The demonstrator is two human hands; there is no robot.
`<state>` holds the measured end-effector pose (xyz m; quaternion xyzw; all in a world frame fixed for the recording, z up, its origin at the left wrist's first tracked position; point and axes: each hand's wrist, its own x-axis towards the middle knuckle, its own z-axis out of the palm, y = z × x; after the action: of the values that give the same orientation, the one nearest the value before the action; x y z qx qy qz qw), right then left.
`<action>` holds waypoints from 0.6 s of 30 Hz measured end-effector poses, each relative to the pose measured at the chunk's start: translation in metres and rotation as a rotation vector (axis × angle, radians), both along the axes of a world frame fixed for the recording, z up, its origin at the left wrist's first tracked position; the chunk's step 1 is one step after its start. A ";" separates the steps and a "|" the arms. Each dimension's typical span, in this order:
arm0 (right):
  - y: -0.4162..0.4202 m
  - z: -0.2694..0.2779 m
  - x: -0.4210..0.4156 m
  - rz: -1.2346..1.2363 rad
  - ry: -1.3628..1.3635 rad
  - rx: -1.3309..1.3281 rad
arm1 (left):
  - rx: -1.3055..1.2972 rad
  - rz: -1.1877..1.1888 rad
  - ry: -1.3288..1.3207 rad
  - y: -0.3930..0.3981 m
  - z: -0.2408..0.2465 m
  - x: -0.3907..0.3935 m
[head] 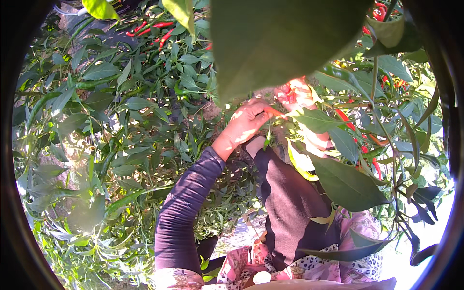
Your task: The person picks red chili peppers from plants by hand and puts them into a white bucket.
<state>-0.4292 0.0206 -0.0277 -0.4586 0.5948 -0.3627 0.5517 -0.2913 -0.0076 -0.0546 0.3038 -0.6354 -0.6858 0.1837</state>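
Observation:
My left hand (248,117) pinches a red-orange chili pepper (273,111) between thumb and fingers, its tip pointing right. Just beyond it, my right hand (299,96) is curled in strong sunlight, with a red chili pepper (289,90) showing among the fingers. A large blurred leaf (282,40) close to the camera hides what lies above this hand, and glare blurs its detail. A green leaf (315,119) covers part of my right wrist. Red chili peppers (345,119) hang on the plant to the right of my hands.
Chili plants (134,101) with long green peppers (125,203) fill the left side. More red peppers (150,29) lie among leaves at the upper left. A stem with broad leaves (349,183) crosses in front at right. My bent, dark-trousered leg (290,203) is below my hands.

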 end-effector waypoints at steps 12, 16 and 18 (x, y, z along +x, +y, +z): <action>-0.007 0.001 -0.001 0.016 0.038 -0.052 | 0.374 0.160 -0.246 0.012 -0.032 -0.007; -0.010 -0.004 0.001 0.024 0.035 -0.066 | 0.269 -0.044 -0.516 -0.001 -0.024 -0.014; -0.014 -0.002 0.009 0.036 0.020 -0.060 | 0.551 0.224 -0.235 0.024 -0.075 -0.010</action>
<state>-0.4205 0.0061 -0.0301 -0.4893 0.5807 -0.3656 0.5383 -0.3013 0.0163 -0.1294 0.4872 -0.4053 -0.7678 0.0943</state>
